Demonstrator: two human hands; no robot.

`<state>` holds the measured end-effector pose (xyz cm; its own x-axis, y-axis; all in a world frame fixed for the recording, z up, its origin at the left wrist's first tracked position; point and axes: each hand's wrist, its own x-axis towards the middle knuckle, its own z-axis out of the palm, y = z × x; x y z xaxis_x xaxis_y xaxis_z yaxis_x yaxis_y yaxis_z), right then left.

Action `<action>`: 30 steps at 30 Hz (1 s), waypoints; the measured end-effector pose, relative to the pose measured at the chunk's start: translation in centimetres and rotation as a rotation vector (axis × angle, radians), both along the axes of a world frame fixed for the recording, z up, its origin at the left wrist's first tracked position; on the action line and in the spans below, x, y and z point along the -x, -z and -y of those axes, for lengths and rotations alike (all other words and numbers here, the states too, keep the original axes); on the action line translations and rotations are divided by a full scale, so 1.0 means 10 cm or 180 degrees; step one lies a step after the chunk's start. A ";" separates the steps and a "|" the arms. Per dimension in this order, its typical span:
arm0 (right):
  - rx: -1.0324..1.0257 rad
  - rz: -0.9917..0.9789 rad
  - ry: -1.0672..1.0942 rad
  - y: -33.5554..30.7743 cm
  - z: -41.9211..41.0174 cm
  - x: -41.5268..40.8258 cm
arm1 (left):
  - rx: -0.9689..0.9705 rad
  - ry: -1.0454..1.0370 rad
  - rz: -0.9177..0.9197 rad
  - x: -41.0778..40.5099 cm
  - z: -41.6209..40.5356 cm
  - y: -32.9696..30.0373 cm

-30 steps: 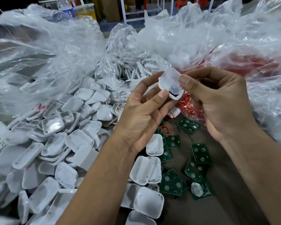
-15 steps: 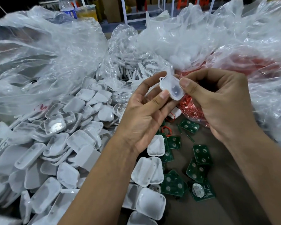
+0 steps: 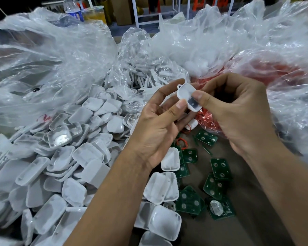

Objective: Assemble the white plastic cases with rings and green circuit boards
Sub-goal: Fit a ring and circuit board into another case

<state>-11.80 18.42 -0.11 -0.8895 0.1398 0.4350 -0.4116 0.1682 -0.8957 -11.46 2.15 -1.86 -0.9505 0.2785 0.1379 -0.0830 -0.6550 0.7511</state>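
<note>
A small white plastic case [image 3: 187, 96] with a loop tab at its top is held up at the middle of the view. My left hand [image 3: 158, 125] pinches its lower left edge between thumb and fingers. My right hand [image 3: 238, 110] pinches its right side with the thumb on top. Something dark shows through the case under my right thumb. Several green circuit boards [image 3: 220, 168] lie on the brown table below my hands. A red ring [image 3: 182, 142] lies by the boards. A heap of white cases [image 3: 75, 157] fills the left side.
Clear plastic bags [image 3: 48, 64] pile up across the back and right; one holds red rings [image 3: 274, 71], another white parts [image 3: 149, 75]. A water bottle [image 3: 72, 8] and a cup with orange drink [image 3: 94, 14] stand at the far left back.
The case has tilted slightly in my fingers, and both hands have shifted a little lower. My right thumb now lies further over the case.
</note>
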 end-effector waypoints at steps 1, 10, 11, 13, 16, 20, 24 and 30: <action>0.0065 0.0072 -0.0048 0.00 -0.01 0.00 | 0.0072 -0.0018 0.0004 0.00 0.00 0.00; 0.0814 0.1199 -0.0756 -0.01 -0.04 0.01 | 0.0409 -0.0407 0.0408 0.00 -0.01 -0.04; 0.0822 0.1179 -0.0672 0.00 -0.03 0.01 | 0.0649 -0.0569 0.0452 0.01 0.00 -0.04; 0.0771 0.1102 -0.0512 0.02 -0.03 0.03 | 0.1192 -0.0871 0.0407 0.01 0.02 -0.03; 0.0505 0.0924 -0.0227 0.06 0.00 0.03 | 0.1603 -0.1058 0.0259 -0.01 0.02 -0.03; -0.0021 0.0775 -0.0048 0.13 0.05 0.04 | 0.1989 -0.1233 0.0064 -0.03 -0.02 -0.02; -0.0345 0.0844 -0.0061 0.14 0.06 0.03 | 0.2241 -0.1321 0.0077 -0.04 -0.01 -0.01; -0.0225 0.1033 -0.0208 0.12 0.04 0.03 | 0.2280 -0.1288 0.0364 -0.03 0.01 -0.06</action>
